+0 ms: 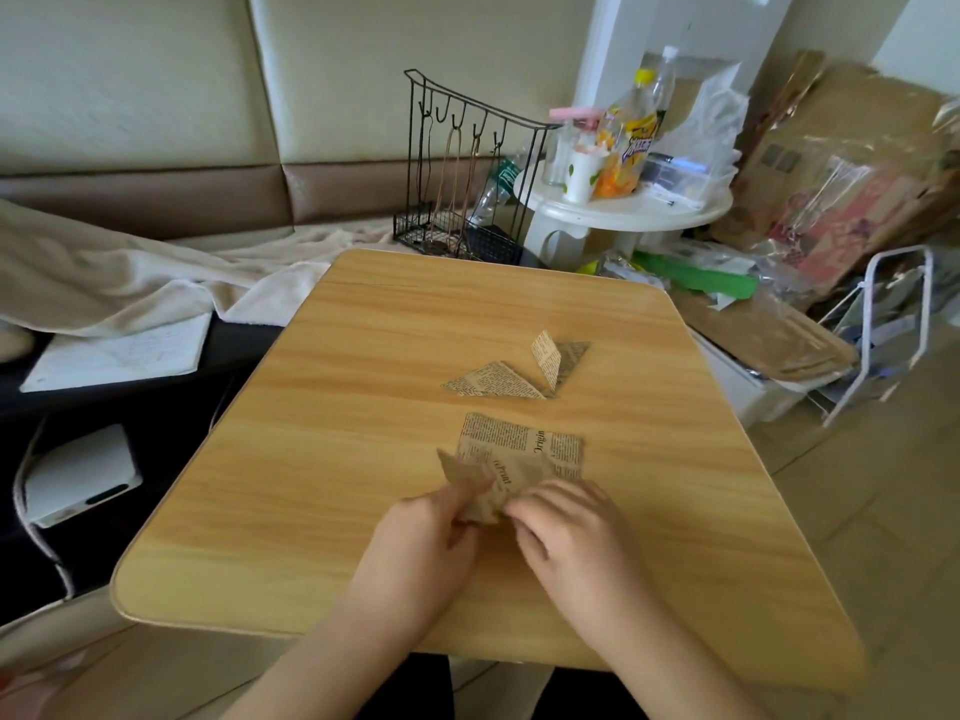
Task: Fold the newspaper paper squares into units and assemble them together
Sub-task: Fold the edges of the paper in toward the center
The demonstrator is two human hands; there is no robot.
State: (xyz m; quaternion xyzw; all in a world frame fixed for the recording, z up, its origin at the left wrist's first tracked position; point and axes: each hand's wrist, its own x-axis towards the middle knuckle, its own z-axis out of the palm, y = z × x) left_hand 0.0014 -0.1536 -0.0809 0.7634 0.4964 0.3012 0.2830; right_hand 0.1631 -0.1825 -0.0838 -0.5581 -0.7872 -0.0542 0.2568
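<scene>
Head view: one wide-angle frame looking down on a light wood-grain tabletop with rounded corners (322, 459); its near edge is partly covered by the person's forearms
Sheet in work: brown newspaper-print paper square (519, 454), lying near the middle of the table just in front of the hands; its far part is flat with print legible only as scraps of words, its near-left corner is lifted and creased, and the near edge is hidden under the fingers
Left hand (421, 543): fingers curled, pinching the raised near-left flap of the sheet; fingertips are blurred
Right hand (571, 537): fingers bent down onto the near-right part of the sheet, and they seem to pinch its edge, though the contact point is hidden by the knuckles
Finished pieces: flat folded triangular newspaper unit (493, 381) and, touching its right tip, an upright V-shaped folded newspaper unit (558, 363); both lie beyond the sheet, apart from it; whether the two are slotted together cannot be told
Beyond the table: black wire rack with hooks (467, 174), round white side table (628, 207) carrying an orange drink bottle with yellow cap (626, 142); other items there are too cluttered to identify
Left margin: cream blanket (130, 283) and a white box-shaped device (78, 475), partly in shadow
</scene>
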